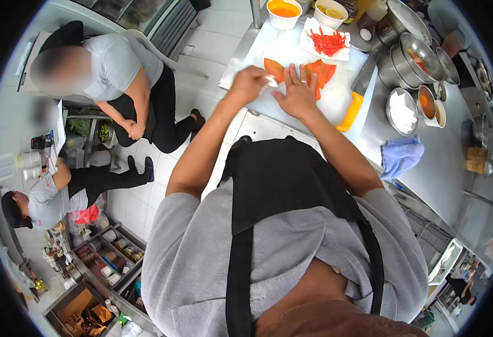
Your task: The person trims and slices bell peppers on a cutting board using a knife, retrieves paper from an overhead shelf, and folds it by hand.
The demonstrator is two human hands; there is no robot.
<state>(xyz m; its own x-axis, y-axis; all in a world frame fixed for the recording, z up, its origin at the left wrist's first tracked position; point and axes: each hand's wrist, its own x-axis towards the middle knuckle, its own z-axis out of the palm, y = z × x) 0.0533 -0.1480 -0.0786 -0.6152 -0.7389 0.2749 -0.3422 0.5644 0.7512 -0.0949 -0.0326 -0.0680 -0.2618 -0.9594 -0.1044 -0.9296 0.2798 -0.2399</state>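
My right hand (299, 96), wearing a ring, lies with its fingers spread on the white cutting board (344, 84). Under and beside its fingertips are flat orange-red pieces, which look like opened pepper (321, 73); a second piece (274, 68) lies to the left. My left hand (248, 85) is closed on a small crumpled white wad (271, 81), perhaps paper, just over the board's near edge. On the board's right side rests a knife with a yellow handle (349, 112), its blade pointing away. Thin red strips (328, 42) sit on white paper at the back.
Behind the board stand a bowl of orange liquid (284, 10) and a bowl with lemon pieces (330, 11). Metal pots (409, 62), a bowl with white paper (402, 112) and a blue cloth (402, 156) occupy the right. Two people (125, 67) are at left, one seated.
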